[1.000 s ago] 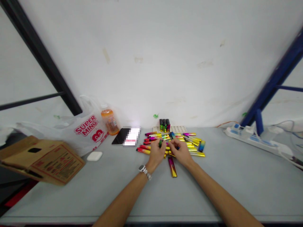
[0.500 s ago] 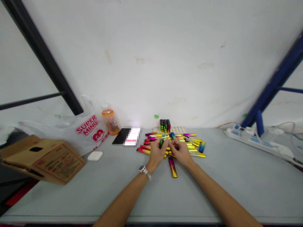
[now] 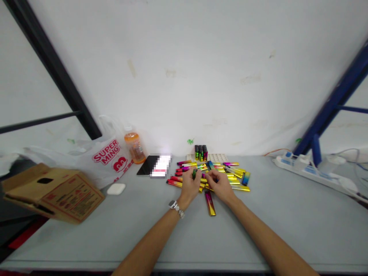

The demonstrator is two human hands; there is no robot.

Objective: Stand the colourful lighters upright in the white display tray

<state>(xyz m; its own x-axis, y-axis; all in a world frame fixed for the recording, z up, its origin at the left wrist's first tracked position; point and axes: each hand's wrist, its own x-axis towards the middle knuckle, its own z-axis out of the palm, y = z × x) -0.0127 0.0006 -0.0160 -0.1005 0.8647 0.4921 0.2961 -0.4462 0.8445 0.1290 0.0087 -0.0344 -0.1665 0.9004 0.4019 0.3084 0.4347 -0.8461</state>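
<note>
Before the white rack [image 3: 218,157], the left hand [image 3: 190,186] grips a green cylinder [image 3: 194,174]; the right hand [image 3: 220,183] curls inward, whether holding anything I cannot tell. Shiny sticks [image 3: 236,182] clutter the way to the rack; left of it, a bottle [image 3: 135,148]; right, a power strip [image 3: 313,173]

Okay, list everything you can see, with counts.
Wall: 1, white, back
Table: 1, grey, foreground
Cardboard box: 1, brown, left
Bag: 1, white, behind box
Bottle: 1, orange, beside bag
Flat device: 1, black, beside bottle
Rounded item: 1, white, near box
Shiny sticks: many, multicoloured, centre
Board: 1, cream, by wall
Cylinders: several, dark-topped, on board
Power strip: 1, white, right
Posts: 2, black left, blue right
Watch: 1, silver, left wrist
Left hand: 1, holding green piece
Right hand: 1, at shiny sticks
</note>
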